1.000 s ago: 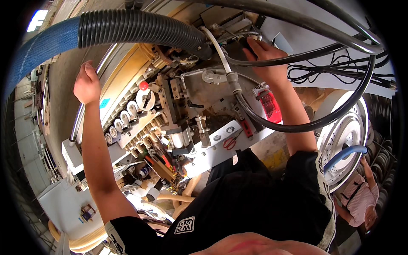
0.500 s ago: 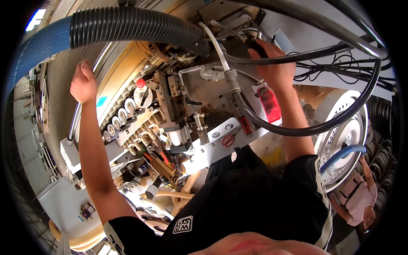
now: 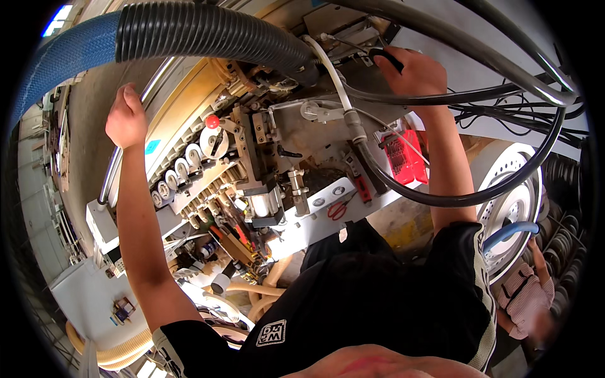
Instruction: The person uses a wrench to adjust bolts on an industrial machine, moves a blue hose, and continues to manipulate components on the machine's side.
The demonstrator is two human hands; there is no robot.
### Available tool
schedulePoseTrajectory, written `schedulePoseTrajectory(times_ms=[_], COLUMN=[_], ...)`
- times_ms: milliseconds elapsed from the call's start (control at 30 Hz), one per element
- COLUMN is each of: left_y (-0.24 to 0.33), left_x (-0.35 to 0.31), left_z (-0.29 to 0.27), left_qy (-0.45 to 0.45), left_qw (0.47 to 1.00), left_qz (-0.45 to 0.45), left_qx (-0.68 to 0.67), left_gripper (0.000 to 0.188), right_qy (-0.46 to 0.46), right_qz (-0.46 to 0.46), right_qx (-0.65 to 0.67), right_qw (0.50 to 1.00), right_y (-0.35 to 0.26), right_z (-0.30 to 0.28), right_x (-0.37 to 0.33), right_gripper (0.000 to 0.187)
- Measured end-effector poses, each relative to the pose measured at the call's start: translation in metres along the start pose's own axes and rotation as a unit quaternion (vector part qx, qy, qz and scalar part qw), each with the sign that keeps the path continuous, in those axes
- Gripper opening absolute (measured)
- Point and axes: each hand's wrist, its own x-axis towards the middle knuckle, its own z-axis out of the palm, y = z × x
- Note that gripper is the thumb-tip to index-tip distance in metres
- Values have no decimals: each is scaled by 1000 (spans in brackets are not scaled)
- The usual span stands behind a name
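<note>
My left hand (image 3: pixel 126 118) is curled closed at the far left, beside the long metal rail (image 3: pixel 157 79) on the machine's edge. Whatever its fingers may hold is hidden. Up at the far right, my right hand (image 3: pixel 416 79) has its fingers wrapped round a curved black handle-like piece (image 3: pixel 389 60), over the back part of the machine. A black hose (image 3: pixel 403 99) passes across just below this hand, close to the wrist. Nearer to me, a red case (image 3: pixel 405 157) with small slots lies beside my right forearm.
A thick ribbed black hose (image 3: pixel 208 34) with a blue sleeve (image 3: pixel 69 66) arches overhead. Red-handled scissors (image 3: pixel 338 209) lie on the white panel (image 3: pixel 302 233). A red knob (image 3: pixel 212 121) stands mid-machine. Another person (image 3: pixel 526 293) is at the lower right, beyond a white round wheel-like part (image 3: pixel 513 201).
My right hand has risen and turned slightly, with more of the black piece showing in its fingers. My left hand stays closed near the rail. The view has shifted a little.
</note>
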Motion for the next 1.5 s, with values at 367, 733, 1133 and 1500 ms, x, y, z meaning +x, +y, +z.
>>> schedulePoseTrajectory(times_ms=[367, 733, 1133, 1500], left_y=[0, -1, 0, 1], left_x=[0, 1, 0, -1], left_z=[-1, -1, -2, -1], left_qy=[-2, -12, -14, 3], left_qw=[1000, 1000, 1000, 1000], left_qz=[0, -8, -15, 0], left_qx=[0, 10, 2, 5], left_gripper=[42, 41, 42, 41], right_qy=[-35, -11, -38, -224], right_qz=[-21, -38, -20, -109], right_qx=[-34, -27, -64, -128], right_qw=[999, 999, 997, 960], right_y=[-12, -20, -20, -44], right_z=[-18, -32, -27, -24], right_x=[15, 31, 36, 53], right_gripper=[38, 42, 47, 44])
